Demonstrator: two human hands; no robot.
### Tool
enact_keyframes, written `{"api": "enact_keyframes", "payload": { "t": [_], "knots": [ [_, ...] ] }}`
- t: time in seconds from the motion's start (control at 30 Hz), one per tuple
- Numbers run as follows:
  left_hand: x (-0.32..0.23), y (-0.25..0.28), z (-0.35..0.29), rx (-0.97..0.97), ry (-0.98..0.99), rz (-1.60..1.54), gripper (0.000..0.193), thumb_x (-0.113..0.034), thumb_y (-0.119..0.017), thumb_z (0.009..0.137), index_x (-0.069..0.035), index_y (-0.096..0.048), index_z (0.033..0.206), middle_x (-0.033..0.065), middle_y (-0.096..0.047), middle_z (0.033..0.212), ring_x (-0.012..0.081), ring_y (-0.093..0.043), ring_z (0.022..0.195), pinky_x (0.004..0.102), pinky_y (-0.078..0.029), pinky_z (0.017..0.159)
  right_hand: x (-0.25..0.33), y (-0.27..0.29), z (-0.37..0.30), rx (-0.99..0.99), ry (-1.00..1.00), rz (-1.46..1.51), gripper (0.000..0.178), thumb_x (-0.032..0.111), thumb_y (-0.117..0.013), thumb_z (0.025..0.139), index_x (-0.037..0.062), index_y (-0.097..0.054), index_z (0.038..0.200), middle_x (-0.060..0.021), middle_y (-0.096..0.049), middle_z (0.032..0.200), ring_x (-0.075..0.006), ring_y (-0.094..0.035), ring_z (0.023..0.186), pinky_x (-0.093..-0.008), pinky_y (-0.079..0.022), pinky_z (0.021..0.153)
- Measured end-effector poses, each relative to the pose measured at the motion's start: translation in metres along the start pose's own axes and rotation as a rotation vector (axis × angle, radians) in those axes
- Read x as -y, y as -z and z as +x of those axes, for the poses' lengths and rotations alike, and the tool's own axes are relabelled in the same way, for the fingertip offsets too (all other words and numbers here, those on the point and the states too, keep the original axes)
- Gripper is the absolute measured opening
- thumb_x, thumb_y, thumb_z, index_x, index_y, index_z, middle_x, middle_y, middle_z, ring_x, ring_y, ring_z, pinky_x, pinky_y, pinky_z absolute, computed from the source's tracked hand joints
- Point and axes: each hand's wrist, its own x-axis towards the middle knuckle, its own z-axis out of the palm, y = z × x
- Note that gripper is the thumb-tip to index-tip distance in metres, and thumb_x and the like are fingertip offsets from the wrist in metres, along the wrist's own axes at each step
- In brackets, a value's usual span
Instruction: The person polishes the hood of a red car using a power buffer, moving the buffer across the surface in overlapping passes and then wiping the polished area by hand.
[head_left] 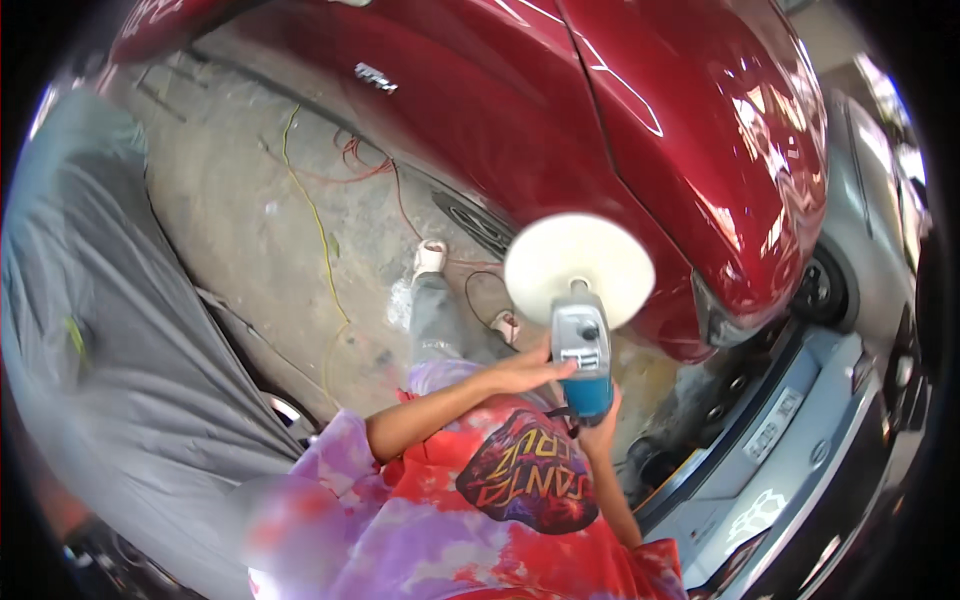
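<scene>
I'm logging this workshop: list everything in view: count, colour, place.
Polisher: 1, blue and grey, centre
Pad: 1, cream, on polisher
Red car: 1, red, top
Silver car: 1, silver, right
Pale blue car: 1, pale blue, lower right
Cover: 1, grey, left
Floor: 1, grey, centre left
Yellow cord: 1, yellow, floor
Red cord: count unclear, red, floor
Shirt: 1, red and purple, bottom
Trousers: 1, grey, centre
Shoes: 2, pale, centre
Left hand: 1, bare, polisher's body
Right hand: 1, bare, polisher's handle

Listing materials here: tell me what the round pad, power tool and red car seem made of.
Round pad: perhaps foam or wool, matte cream surface. Power tool: blue section probably plastic, evenly coloured; grey section smooth, plastic or metal. Red car: likely painted metal, glossy, sharp reflections.
</scene>
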Motion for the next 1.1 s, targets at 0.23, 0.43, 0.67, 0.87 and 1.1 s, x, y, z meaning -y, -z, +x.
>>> {"api": "enact_keyframes", "payload": {
  "t": [0.23, 0.43, 0.67, 0.87, 1.1],
  "knots": [
    [0.04, 0.01, -0.008, -0.468, -0.112, 0.048, 0.072, -0.053, -0.028, 0.104, 0.003, -0.026, 0.148, 0.0164, -0.036, 0.15, 0.0247, -0.029, 0.141, 0.0368, -0.021, 0.117, -0.002, -0.02, 0.025, 0.038, 0.109, -0.242, 0.097, 0.011, -0.082, 0.07, 0.0111, -0.025, 0.149, -0.021, -0.057, 0.128, -0.0325, -0.059, 0.115, -0.0409, -0.046, 0.096],
    [-0.014, 0.123, -0.019, -0.748, -0.208, -0.584, 0.071, -0.059, -0.035, 0.101, 0.004, -0.053, 0.131, 0.0099, -0.061, 0.126, 0.0185, -0.057, 0.115, 0.032, -0.04, 0.103, 0.115, -0.103, 0.091, 0.286, 0.285, -0.566, 0.102, 0.023, -0.081, 0.074, 0.0119, -0.015, 0.151, -0.0265, -0.065, 0.11, -0.0439, -0.066, 0.1, -0.0477, -0.052, 0.085],
    [-0.036, 0.242, -0.043, -0.98, -0.34, -0.937, 0.066, -0.057, -0.044, 0.098, -0.001, -0.054, 0.131, 0.0129, -0.065, 0.121, 0.0232, -0.063, 0.11, 0.0376, -0.048, 0.098, 0.19, -0.212, 0.135, 0.479, 0.305, -0.69, 0.103, 0.02, -0.078, 0.075, 0.0104, -0.01, 0.152, -0.0285, -0.066, 0.104, -0.0455, -0.067, 0.09, -0.0483, -0.055, 0.077],
    [0.029, 0.292, -0.034, -1.017, -0.35, -1.107, 0.059, -0.053, -0.044, 0.099, -0.005, -0.055, 0.13, 0.0129, -0.065, 0.119, 0.0246, -0.064, 0.107, 0.0407, -0.051, 0.094, 0.183, -0.256, 0.166, 0.575, 0.296, -0.959, 0.102, 0.019, -0.072, 0.076, 0.0112, -0.006, 0.153, -0.03, -0.067, 0.088, -0.0476, -0.066, 0.083, -0.0515, -0.053, 0.076],
    [-0.031, 0.287, -0.039, -0.994, -0.43, -1.001, 0.059, -0.052, -0.047, 0.098, -0.003, -0.054, 0.13, 0.0122, -0.065, 0.12, 0.0215, -0.063, 0.107, 0.0363, -0.05, 0.093, 0.209, -0.247, 0.161, 0.444, 0.381, -0.886, 0.102, 0.015, -0.073, 0.076, 0.0091, -0.005, 0.152, -0.0295, -0.067, 0.092, -0.0483, -0.066, 0.084, -0.0529, -0.053, 0.076]
  ]
}}
